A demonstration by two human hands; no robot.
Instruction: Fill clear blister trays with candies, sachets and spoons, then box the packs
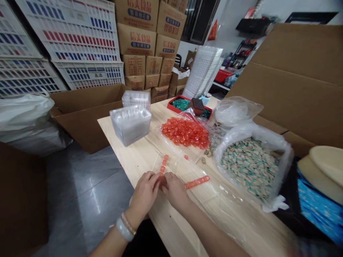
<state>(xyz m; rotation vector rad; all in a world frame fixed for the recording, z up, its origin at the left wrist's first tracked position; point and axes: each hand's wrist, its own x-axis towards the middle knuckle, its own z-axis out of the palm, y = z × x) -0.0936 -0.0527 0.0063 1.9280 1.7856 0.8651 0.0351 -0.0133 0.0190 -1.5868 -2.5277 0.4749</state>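
Two bare hands meet near the front edge of a pale wooden worktop (128, 160). The left hand (144, 194), with a pale bangle (124, 228) on its wrist, and the right hand (175, 191) both lie knuckles up with fingers curled inward. Their fingertips pinch together on the near end of a row of orange sweets (162, 165) that runs away from them. A second short row (197, 182) lies just right of the right hand. Both rows seem to sit on clear plastic, too glassy to make out.

The step looks like lining sweets up end to end. A next move would call for a light pinch and a steady nudge so the row stays straight.

Both forearms come in low from the front edge and angle toward each other.

Further back, mid-worktop, is a loose heap of orange sweets (186, 132). An open bag of green and beige sweets (249, 166) sits at the right edge, and a stack of clear boxes (131, 123) at the left edge.
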